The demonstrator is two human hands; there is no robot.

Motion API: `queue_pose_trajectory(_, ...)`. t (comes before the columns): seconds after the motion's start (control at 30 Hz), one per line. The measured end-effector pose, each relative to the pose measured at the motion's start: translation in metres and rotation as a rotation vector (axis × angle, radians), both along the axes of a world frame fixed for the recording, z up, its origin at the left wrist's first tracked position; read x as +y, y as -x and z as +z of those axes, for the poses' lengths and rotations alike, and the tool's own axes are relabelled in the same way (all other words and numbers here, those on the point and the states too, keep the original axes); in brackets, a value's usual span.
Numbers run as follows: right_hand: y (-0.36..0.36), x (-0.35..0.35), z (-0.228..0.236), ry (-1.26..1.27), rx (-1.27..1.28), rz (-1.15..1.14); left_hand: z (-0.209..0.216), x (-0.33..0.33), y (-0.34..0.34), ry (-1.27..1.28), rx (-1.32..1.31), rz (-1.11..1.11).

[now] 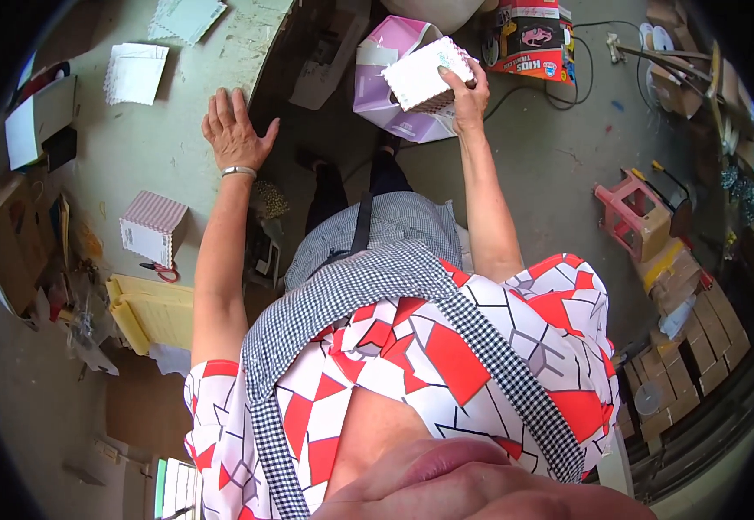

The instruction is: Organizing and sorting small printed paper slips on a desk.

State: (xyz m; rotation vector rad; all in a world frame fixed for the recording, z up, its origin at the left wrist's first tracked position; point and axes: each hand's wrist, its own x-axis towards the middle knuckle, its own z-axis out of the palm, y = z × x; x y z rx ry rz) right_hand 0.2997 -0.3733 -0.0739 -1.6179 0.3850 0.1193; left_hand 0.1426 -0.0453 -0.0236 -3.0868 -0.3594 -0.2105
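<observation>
My right hand (472, 97) grips a thick stack of white cards (429, 74) with scalloped edges, thumb on top. It holds the stack over an open purple and white carton (378, 94) standing low beside the table. My left hand (236, 132) lies flat at the edge of the pale green table (125, 143), fingers spread and holding nothing. Left of that hand are a small pile of white scalloped cards (137, 74) and, farther off, another pile (188, 19). Nearer me on the table stands a block of similar cards (153, 218), its layered sides showing.
Red-handled scissors (163, 271) and a yellow paper stack (160, 310) lie at the table's near side. A colourful printed carton (531, 43) stands beyond my right hand, with a black cable (573, 87) on the floor. Rightward are a red stool (626, 208) and brown boxes (698, 347).
</observation>
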Motion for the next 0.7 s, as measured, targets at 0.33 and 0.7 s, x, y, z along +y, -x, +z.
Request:
queue_pose_trajectory(0.33, 0.008, 0.046, 0.137, 0.056, -0.443, 0.589, 0.019, -0.028, -0.056, 0.988, -0.232, -0.126)
queue_pose_trajectory(0.7, 0.023, 0.126, 0.204, 0.166, -0.953, 1.087, 0.102, -0.018, -0.021, 1.365, -0.247, -0.399)
